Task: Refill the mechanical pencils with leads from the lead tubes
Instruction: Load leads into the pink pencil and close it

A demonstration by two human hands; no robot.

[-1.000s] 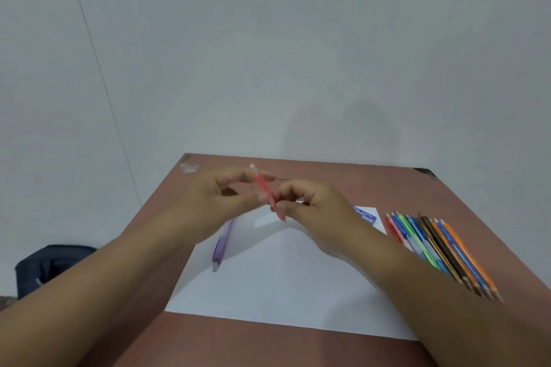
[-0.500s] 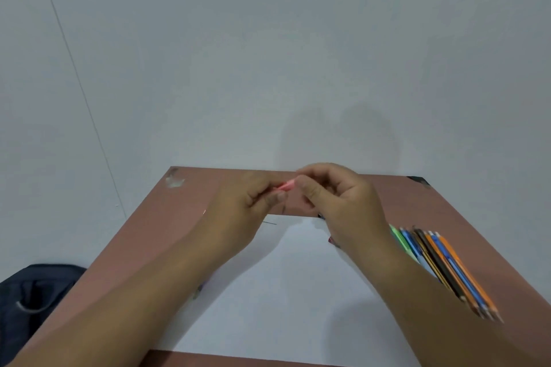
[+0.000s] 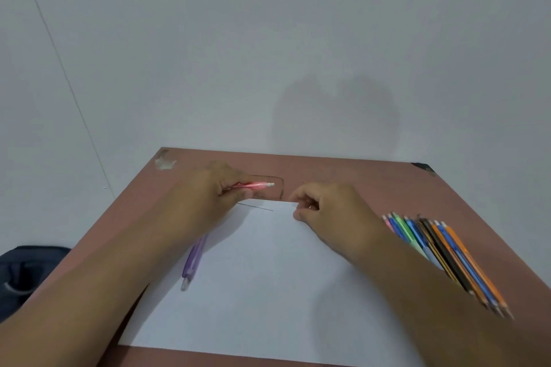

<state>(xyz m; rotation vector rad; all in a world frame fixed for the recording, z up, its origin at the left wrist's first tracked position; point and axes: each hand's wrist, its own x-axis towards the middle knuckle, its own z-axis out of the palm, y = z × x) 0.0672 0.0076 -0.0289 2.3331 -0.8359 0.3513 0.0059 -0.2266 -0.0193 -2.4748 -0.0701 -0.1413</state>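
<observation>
My left hand [image 3: 217,191] grips a pink mechanical pencil [image 3: 258,185] just above the table's far side, its white end pointing right. A thin dark lead [image 3: 256,207] lies loose on the white paper [image 3: 268,292] right below that hand. My right hand [image 3: 325,208] hovers at the paper's far edge with its fingers curled and thumb near the fingertips; whether it holds anything is hidden. A purple mechanical pencil [image 3: 193,259] lies on the paper's left edge, partly under my left forearm. No lead tube shows.
A row of several coloured mechanical pencils [image 3: 447,256] lies on the brown table [image 3: 357,176] at the right, partly under my right forearm. A dark bag [image 3: 26,271] sits on the floor to the left. A white wall stands behind the table.
My hands, joined at the pink pencil before, have parted. The left one keeps the pencil and has lowered to the left; the right one has dropped to the paper's far edge.
</observation>
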